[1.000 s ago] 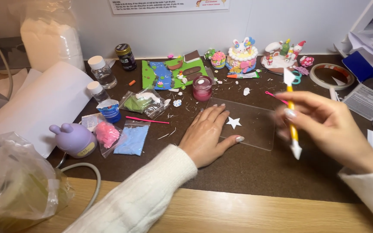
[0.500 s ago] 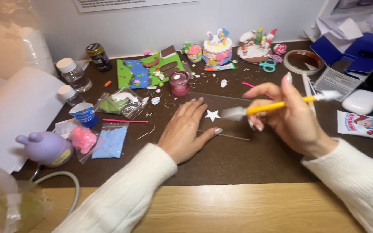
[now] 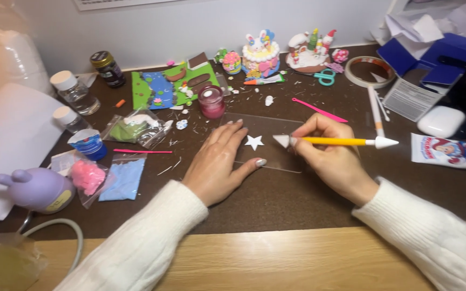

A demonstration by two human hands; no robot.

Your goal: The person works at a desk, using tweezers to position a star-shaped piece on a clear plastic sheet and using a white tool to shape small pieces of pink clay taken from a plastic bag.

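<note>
Left hand (image 3: 217, 164) lay flat, pinning clear sheet (image 3: 268, 129) steady | right hand (image 3: 327, 156) gripped yellow tool (image 3: 333, 141) pen-fashion, tip aimed at white star (image 3: 253, 142) on sheet, between hands

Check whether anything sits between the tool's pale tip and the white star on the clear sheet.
Nothing visible does. The right hand holds the yellow tool with its tip just right of the white star; only bare clear sheet lies between. The left hand rests on the sheet's left side.
</note>
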